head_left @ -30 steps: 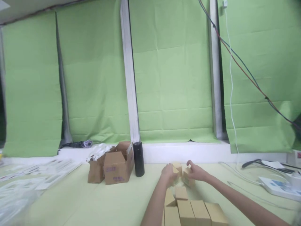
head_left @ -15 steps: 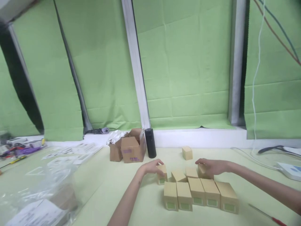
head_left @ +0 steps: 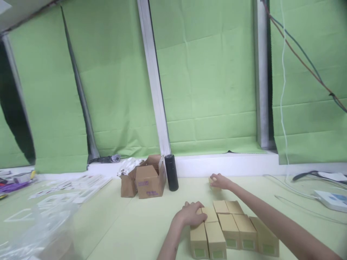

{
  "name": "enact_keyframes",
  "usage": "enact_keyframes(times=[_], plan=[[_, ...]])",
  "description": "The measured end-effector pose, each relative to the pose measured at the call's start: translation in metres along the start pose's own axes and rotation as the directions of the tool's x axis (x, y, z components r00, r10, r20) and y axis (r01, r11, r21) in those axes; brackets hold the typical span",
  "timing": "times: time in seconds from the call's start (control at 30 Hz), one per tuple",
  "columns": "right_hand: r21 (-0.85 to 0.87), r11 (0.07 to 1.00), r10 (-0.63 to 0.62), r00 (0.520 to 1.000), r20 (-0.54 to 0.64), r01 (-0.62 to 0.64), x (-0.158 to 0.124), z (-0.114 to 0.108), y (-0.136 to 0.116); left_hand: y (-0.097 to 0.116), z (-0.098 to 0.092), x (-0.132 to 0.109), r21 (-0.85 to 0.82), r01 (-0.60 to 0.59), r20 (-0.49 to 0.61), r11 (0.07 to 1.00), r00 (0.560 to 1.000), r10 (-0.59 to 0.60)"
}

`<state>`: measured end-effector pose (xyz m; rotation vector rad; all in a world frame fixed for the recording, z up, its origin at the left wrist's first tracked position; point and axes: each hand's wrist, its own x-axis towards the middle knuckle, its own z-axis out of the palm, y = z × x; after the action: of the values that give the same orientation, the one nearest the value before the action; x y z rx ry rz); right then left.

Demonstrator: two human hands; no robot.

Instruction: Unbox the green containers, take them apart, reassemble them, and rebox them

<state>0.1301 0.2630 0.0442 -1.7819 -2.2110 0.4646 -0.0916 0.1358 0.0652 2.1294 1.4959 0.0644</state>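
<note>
Small tan cardboard boxes [head_left: 215,236] stand close together in two rows on the table, with green label patches on the near faces of the front ones. At the left end of the back row, my left hand [head_left: 191,213] is closed around a small box [head_left: 200,211], its fingers covering much of it. My right hand [head_left: 222,181] reaches over to a lone small box [head_left: 210,180] near the wall ledge, fingers curled on its top and side. Part of that box is hidden by the hand. My right forearm passes above the right end of the group.
An opened brown carton [head_left: 149,182] and a black cylindrical bottle [head_left: 171,173] stand at the back. Clear plastic wrapping [head_left: 54,227] and white frame-like pieces [head_left: 67,191] lie left. A white device [head_left: 332,199] with cables sits at right.
My left hand has brought its box right, against the back row. My right hand has left the back row's right end and moved to the lone far box. The view has shifted slightly.
</note>
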Motion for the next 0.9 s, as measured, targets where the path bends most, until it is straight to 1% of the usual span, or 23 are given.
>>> enact_keyframes(times=[0.07,0.13,0.17,0.23,0.27,0.3,0.37,0.4,0.47,0.53,0.63,0.7,0.8,0.83,0.9], plan=[[-0.017,1.0,0.014,1.0,-0.004,-0.014,-0.002,0.005,0.005,0.01,0.001,0.001,0.005,-0.039,-0.049,0.999,0.998,0.039],[-0.021,1.0,0.02,1.0,0.016,-0.02,-0.008,0.001,0.017,0.021,0.007,0.006,0.007,-0.106,-0.06,0.994,0.993,0.107],[-0.019,1.0,0.022,0.999,0.033,-0.022,-0.014,-0.005,0.026,0.026,0.013,0.009,0.009,-0.142,-0.038,0.99,0.989,0.142],[-0.008,1.0,0.028,0.996,0.08,-0.028,-0.028,-0.019,0.045,0.034,0.026,0.017,0.026,-0.204,0.038,0.979,0.979,0.203],[0.001,1.0,0.031,0.994,0.109,-0.031,-0.037,-0.027,0.055,0.037,0.032,0.021,0.039,-0.233,0.058,0.972,0.971,0.231],[0.015,0.999,0.032,0.99,0.139,-0.034,-0.047,-0.035,0.064,0.039,0.038,0.024,0.051,-0.26,0.051,0.964,0.965,0.257],[0.054,0.998,0.018,0.983,0.185,-0.028,-0.07,-0.044,0.077,0.041,0.046,0.029,0.067,-0.308,-0.032,0.949,0.95,0.311],[0.079,0.997,0.0,0.981,0.196,-0.016,-0.083,-0.045,0.079,0.042,0.048,0.031,0.072,-0.328,-0.085,0.942,0.939,0.333],[0.128,0.991,-0.052,0.982,0.182,0.029,-0.107,-0.039,0.076,0.046,0.047,0.032,0.082,-0.351,-0.159,0.933,0.919,0.36],[0.155,0.984,-0.105,0.987,0.122,0.086,-0.129,-0.026,0.066,0.049,0.043,0.029,0.099,-0.356,-0.182,0.929,0.911,0.369],[0.147,0.975,-0.169,0.986,0.005,0.167,-0.15,-0.003,0.051,0.049,0.037,0.017,0.136,-0.335,-0.216,0.933,0.908,0.358],[0.137,0.97,-0.195,0.98,-0.048,0.2,-0.154,0.008,0.046,0.043,0.036,0.005,0.174,-0.284,-0.209,0.943,0.925,0.317],[0.132,0.969,-0.196,0.977,-0.088,0.207,-0.151,0.013,0.047,0.031,0.041,-0.013,0.227,-0.142,-0.143,0.963,0.974,0.177],[0.13,0.97,-0.194,0.977,-0.094,0.205,-0.149,0.012,0.048,0.027,0.043,-0.017,0.234,-0.088,-0.135,0.968,0.983,0.122],[0.121,0.971,-0.195,0.976,-0.098,0.206,-0.148,0.01,0.05,0.023,0.048,-0.02,0.218,-0.002,-0.159,0.976,0.987,0.037]])
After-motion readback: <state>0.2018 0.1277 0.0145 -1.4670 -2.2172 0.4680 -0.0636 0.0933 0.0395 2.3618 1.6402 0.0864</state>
